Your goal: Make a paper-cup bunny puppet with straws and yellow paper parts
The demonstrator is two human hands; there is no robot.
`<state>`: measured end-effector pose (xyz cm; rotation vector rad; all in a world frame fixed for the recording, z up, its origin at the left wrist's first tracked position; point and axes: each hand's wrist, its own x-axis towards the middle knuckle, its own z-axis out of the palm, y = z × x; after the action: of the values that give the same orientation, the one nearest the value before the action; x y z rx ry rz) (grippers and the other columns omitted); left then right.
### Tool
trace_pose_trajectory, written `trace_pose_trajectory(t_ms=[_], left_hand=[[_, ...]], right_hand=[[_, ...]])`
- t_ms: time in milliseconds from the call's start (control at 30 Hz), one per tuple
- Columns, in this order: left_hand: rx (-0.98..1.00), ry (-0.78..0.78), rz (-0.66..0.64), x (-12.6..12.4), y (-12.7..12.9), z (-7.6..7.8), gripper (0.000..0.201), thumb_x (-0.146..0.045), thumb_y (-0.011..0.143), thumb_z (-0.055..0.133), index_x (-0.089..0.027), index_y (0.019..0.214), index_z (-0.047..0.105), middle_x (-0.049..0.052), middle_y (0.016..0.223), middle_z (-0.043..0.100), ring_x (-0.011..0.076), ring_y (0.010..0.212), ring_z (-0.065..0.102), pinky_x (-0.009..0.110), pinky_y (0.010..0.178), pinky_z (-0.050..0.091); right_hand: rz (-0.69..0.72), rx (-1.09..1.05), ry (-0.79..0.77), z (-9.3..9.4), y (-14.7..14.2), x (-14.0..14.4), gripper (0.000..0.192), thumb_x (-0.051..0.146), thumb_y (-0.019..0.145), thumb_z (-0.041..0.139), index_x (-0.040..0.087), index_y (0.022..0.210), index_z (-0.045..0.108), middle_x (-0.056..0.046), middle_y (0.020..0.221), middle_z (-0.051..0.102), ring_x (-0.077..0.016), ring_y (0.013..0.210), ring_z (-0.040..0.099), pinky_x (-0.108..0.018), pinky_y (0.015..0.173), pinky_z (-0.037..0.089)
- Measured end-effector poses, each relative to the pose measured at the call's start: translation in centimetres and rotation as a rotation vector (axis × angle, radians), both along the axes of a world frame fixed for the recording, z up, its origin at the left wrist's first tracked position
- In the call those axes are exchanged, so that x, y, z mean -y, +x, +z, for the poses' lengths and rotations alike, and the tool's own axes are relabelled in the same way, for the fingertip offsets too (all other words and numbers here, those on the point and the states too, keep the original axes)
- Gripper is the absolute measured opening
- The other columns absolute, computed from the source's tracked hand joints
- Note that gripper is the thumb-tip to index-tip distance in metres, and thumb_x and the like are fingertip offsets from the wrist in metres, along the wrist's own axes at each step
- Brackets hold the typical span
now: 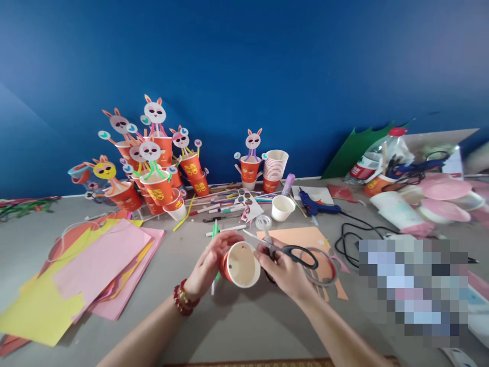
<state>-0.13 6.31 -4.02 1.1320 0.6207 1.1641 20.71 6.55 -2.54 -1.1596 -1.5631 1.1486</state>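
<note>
My left hand (209, 262) holds a red paper cup (240, 265) on its side, its white inside turned toward me. My right hand (284, 270) grips black-handled scissors (296, 253), whose open blades point left over the cup's rim. A red bead bracelet (183, 298) sits on my left wrist. Under my right hand lies an orange paper sheet (305, 237) with cut-out scraps. A green stick lies beneath the cup, partly hidden by my left hand.
Finished bunny cups (153, 168) cluster at the back left, with one more bunny cup (250, 165) beside a cup stack (274, 168). Coloured paper sheets (87, 275) lie at left. A blue glue gun (315, 206), white cup (282, 207), markers, a tape roll (263, 221) and a bottle (376, 158) fill the rest.
</note>
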Motion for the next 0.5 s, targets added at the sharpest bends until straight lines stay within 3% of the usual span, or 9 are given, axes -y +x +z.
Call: trace_pose_trajectory(t_ms=[67, 133, 267, 500], left_hand=[[-0.075, 0.112, -0.086, 0.1, -0.21, -0.27, 0.09, -0.071, 0.07, 0.066, -0.02, 0.141, 0.044, 0.019, 0.142, 0.05, 0.0385, 0.129, 0.047, 0.051, 0.107, 0.038], [-0.243, 0.224, -0.08, 0.18, -0.33, -0.46, 0.101, -0.063, 0.062, 0.079, -0.022, 0.145, 0.039, 0.018, 0.144, 0.047, 0.0389, 0.13, 0.046, 0.05, 0.11, 0.035], [-0.552, 0.341, -0.04, 0.22, -0.35, -0.6, 0.09, -0.04, 0.066, 0.084, -0.021, 0.142, 0.041, 0.018, 0.141, 0.05, 0.0365, 0.128, 0.049, 0.047, 0.109, 0.037], [-0.664, 0.486, -0.071, 0.47, 0.02, 0.25, 0.084, -0.031, 0.065, 0.085, -0.024, 0.139, 0.046, 0.017, 0.137, 0.056, 0.0363, 0.122, 0.055, 0.044, 0.103, 0.043]], right_hand=[[-0.025, -0.05, -0.019, -0.3, -0.04, -0.04, 0.03, 0.048, 0.086, 0.059, 0.02, 0.078, 0.056, 0.001, 0.064, 0.058, -0.0151, 0.059, 0.058, -0.023, 0.056, 0.051], [-0.039, -0.057, -0.008, -0.48, 0.02, -0.02, 0.028, 0.047, 0.086, 0.058, 0.019, 0.08, 0.057, -0.001, 0.068, 0.062, -0.0168, 0.065, 0.062, -0.024, 0.061, 0.053], [-0.071, 0.039, 0.042, -0.59, 0.41, 0.12, 0.023, 0.042, 0.088, 0.057, 0.02, 0.083, 0.059, -0.002, 0.073, 0.066, -0.0169, 0.066, 0.064, -0.024, 0.062, 0.054], [0.029, 0.119, -0.002, 0.23, 0.4, 0.16, 0.025, 0.044, 0.087, 0.059, 0.02, 0.091, 0.064, -0.001, 0.075, 0.066, -0.0171, 0.069, 0.063, -0.023, 0.063, 0.053]])
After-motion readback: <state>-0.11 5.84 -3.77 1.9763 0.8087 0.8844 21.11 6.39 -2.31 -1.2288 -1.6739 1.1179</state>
